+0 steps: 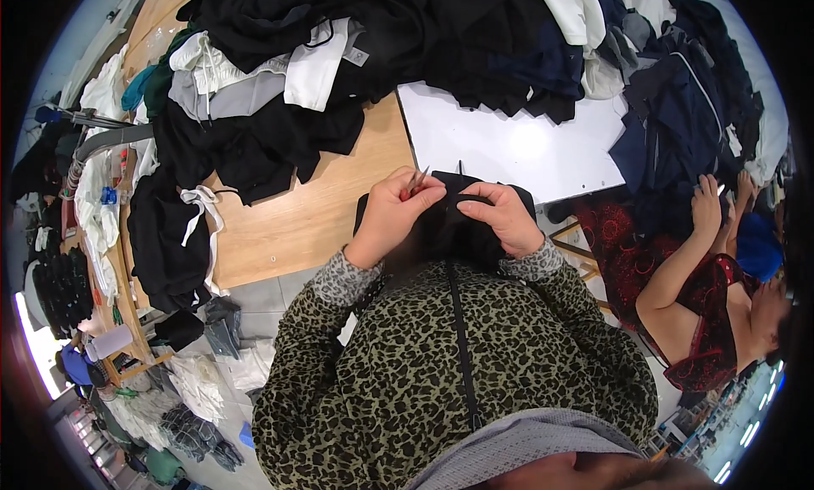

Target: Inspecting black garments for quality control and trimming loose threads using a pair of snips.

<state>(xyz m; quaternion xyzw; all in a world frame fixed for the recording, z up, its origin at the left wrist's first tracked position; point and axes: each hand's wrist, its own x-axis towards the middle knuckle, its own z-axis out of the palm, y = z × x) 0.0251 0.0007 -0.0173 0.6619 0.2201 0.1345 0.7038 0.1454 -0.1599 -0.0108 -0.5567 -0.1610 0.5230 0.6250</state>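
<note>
A black garment [445, 214] lies over my lap and the table's near edge, held up between my two hands. My left hand [394, 214] is closed, thumb against fingers, with the pointed metal tips of small thread snips [418, 180] sticking out above its fingers. The snips' handle is mostly hidden in the hand. That hand's fingertips also meet the black cloth. On the other side, my right hand [507, 219] pinches the same garment between thumb and forefinger. A thin dark cord end [460, 166] stands up from the cloth between the hands.
A wooden table [288, 240] with a white board [517, 147] lies ahead. Black, white and grey clothes [271, 134] are heaped at the far left, navy garments [678, 108] at the right. A co-worker [695, 295] in red and black sits close on my right.
</note>
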